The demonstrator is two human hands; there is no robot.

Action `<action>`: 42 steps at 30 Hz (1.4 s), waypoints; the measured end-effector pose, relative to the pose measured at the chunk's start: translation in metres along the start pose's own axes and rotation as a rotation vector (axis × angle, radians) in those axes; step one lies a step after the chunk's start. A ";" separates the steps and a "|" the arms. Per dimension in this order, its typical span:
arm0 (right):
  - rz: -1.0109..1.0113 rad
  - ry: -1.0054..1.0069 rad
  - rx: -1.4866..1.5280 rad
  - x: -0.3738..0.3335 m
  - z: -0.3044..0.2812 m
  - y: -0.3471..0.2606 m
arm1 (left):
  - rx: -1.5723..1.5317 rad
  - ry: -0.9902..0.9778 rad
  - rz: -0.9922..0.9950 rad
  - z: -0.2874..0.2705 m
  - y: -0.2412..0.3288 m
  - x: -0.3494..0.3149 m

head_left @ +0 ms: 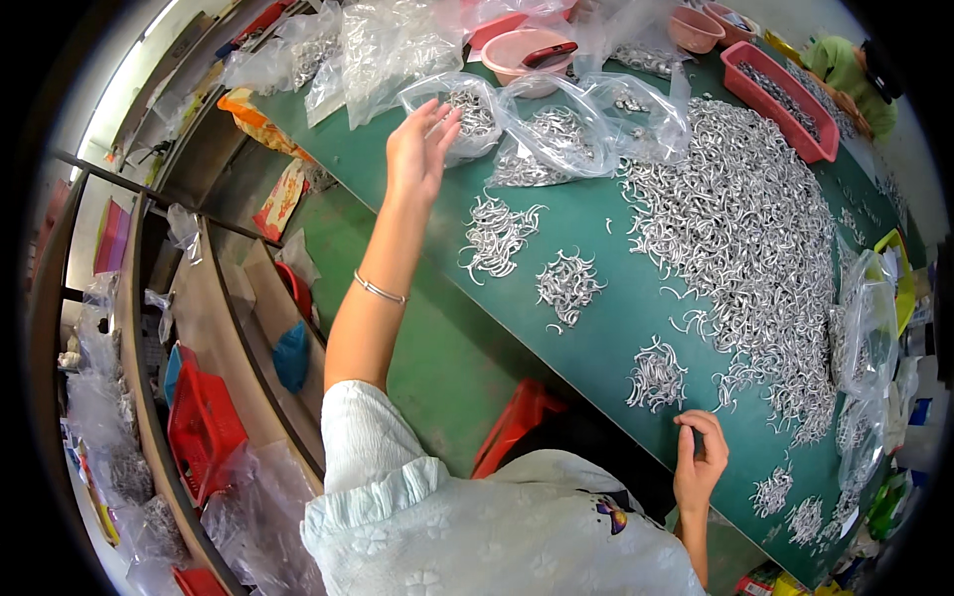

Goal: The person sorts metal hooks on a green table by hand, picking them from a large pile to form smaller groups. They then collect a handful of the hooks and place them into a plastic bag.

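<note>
My left hand (415,157) is raised at the far side of the green table (417,298), fingers stretched out and nothing seen in them. It is beside an open clear plastic bag (467,117) with small curved metal pieces inside. At the near edge, my right hand (702,459) has its fingers curled in; whatever they may hold is too small to make out. Just beyond them lies a small heap of curved silvery metal pieces (657,375). Two similar heaps (569,286) (498,236) lie farther left. A very large pile of these pieces (740,228) covers the table's right part.
More filled clear bags (556,139) stand along the far side, near a pink bowl (517,55). A red tray (780,99) of metal parts sits at the back right, beside another person in green (845,74). Shelves with a red basket (204,427) stand left; a red stool (517,422) is below the table edge.
</note>
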State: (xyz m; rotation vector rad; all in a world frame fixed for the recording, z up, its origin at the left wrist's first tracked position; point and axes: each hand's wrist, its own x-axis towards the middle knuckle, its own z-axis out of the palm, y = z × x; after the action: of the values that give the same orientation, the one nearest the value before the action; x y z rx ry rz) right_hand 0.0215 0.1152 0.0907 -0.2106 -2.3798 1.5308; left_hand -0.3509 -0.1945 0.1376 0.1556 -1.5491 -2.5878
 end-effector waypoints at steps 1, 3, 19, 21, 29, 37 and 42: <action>-0.010 -0.063 -0.023 0.005 0.002 -0.005 | 0.081 -0.025 0.063 -0.009 -0.006 -0.008; -0.018 -0.161 0.019 0.020 0.011 -0.016 | 0.187 -0.077 0.173 -0.022 -0.023 -0.028; -0.182 -0.415 -0.406 0.203 0.213 -0.016 | 1.268 -0.560 0.502 -0.061 -0.076 -0.086; -0.128 -0.467 -0.468 0.203 0.228 -0.018 | 1.169 -0.460 0.543 -0.065 -0.080 -0.090; -0.135 -0.390 -0.220 0.184 0.263 -0.028 | 0.293 0.374 0.552 -0.060 -0.118 -0.137; -0.329 -0.380 -0.352 0.192 0.272 -0.020 | 0.455 0.428 0.464 -0.039 -0.132 -0.158; -0.449 -0.310 -0.406 0.179 0.274 -0.028 | 0.416 0.432 0.481 -0.039 -0.132 -0.159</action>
State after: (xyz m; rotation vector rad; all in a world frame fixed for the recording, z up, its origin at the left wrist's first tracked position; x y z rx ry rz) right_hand -0.2365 -0.0821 0.0413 0.4795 -2.7092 0.9219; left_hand -0.1954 -0.1412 0.0067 0.3099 -1.6735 -1.7162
